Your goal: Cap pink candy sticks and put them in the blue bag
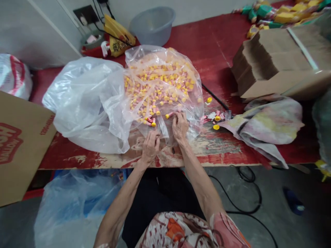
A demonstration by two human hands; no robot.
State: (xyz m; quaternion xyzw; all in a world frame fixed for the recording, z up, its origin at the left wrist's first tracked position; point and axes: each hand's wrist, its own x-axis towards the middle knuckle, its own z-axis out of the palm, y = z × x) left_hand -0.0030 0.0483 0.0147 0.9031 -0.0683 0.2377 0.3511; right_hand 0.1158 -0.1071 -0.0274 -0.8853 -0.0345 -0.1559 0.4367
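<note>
A clear plastic bag (198,82) full of small pink tubes with yellow caps (152,86) lies on the table, its mouth towards me. My right hand (180,127) is at the bag's mouth, fingers curled round one pink tube with a yellow cap (169,115). Just below a few loose capped tubes (150,121), my left hand (150,146) has its fingers bent and close together at the bag's edge. Whatever they pinch, if anything, is hidden.
Left of the bag sits a cloudy plastic bag (88,100), with a cardboard box (20,148) beyond. Small scraps and yellow caps (216,127) and a stained cloth (271,120) lie to the right. Behind stand a grey basin (153,27) and a stack of cardboard (281,62).
</note>
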